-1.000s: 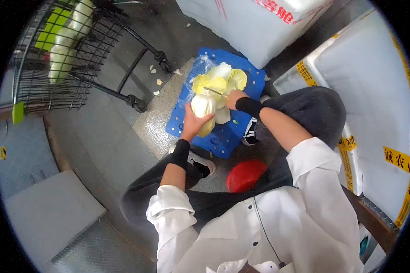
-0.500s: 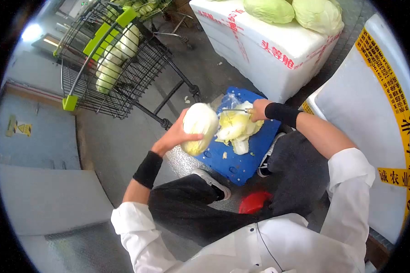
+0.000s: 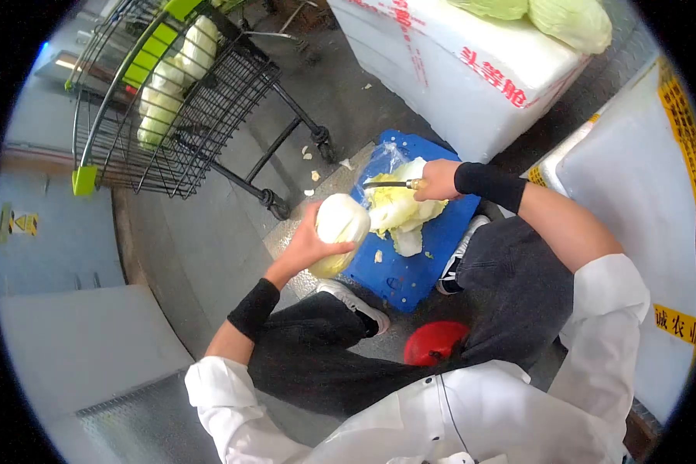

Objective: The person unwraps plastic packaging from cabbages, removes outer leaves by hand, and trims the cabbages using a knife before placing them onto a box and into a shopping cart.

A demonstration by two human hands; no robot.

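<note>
A trimmed napa cabbage (image 3: pixel 342 222) is gripped in my left hand (image 3: pixel 309 240), held up over the left edge of a blue plastic board (image 3: pixel 398 290). Its white end is tilted upward and its yellow-green part points down toward me. My right hand (image 3: pixel 439 181) is closed around the yellowish handle of a knife (image 3: pixel 387 184), whose dark, narrow blade points left toward the cabbage without touching it. Below the knife, loose cabbage leaves (image 3: pixel 400 215) lie piled on the board, with small scraps near them.
A wire shopping cart (image 3: pixel 201 116) holding several cabbages stands at the upper left. White foam boxes (image 3: pixel 456 77) are ahead and to the right, with cabbages (image 3: pixel 571 23) on top of one. A red round object (image 3: pixel 435 342) sits between my legs. Leaf bits lie on the floor.
The cabbage has tipped so that its white end faces up more. The knife hand stays over the leaves, its blade now showing more clearly. My view has shifted slightly.
</note>
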